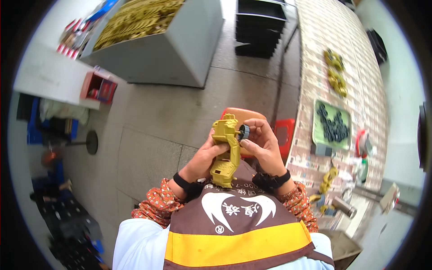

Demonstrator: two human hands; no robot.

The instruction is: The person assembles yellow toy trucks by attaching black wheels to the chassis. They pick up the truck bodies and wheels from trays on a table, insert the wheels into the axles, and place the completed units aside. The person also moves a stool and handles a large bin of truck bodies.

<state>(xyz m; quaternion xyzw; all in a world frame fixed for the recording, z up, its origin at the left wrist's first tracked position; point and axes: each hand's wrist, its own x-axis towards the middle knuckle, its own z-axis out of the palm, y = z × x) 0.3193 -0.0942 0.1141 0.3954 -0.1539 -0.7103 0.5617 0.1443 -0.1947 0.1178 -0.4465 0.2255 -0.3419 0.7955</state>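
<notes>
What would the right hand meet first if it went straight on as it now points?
Past the dark wheel it holds, the right hand would probably meet the yellow part first; depth is unclear.

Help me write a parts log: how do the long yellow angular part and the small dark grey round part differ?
Shape: the long yellow angular part is bent and blocky; the small dark grey round part is wheel-like.
Size: the yellow part is much larger than the grey part.
Hold: the left hand grips the yellow part, the right hand the grey part.
Both are in hand.
</notes>
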